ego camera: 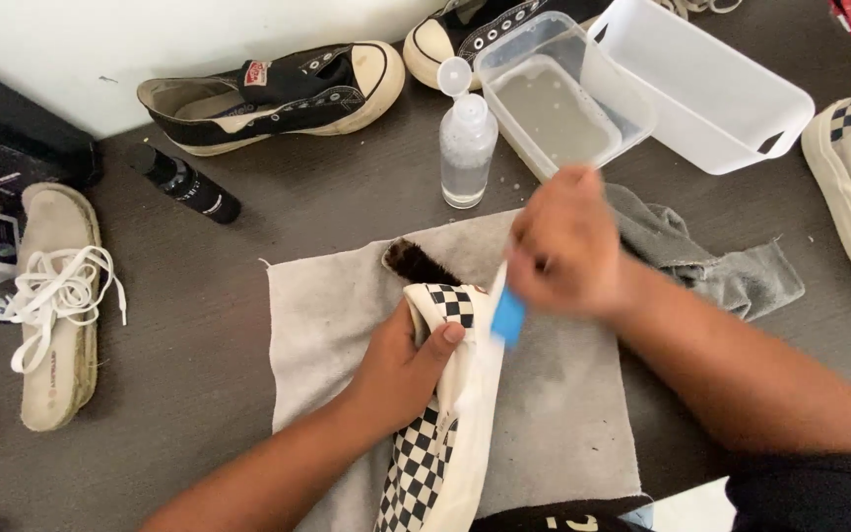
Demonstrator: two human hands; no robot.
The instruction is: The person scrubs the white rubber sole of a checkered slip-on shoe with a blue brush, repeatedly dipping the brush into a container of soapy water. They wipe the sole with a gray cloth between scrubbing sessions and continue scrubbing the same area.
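On a grey cloth (563, 414) at the table's near edge, the left hand (401, 369) clamps a checkered slip-on shoe (440, 433) while the right hand (563, 246) (blurred) closes around a blue-handled brush (506, 315); short, light strokes along the sidewall likely clean best. Beyond stands a clear bottle (466, 148).

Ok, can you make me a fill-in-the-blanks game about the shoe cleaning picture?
1. The left hand holds a slip-on shoe with a black and white ____ pattern.
2. The right hand holds a brush with a ____ handle.
3. The shoe lies on a grey ____.
4. The white laces lie on a shoe ____.

Missing words: checkered; blue; cloth; insole
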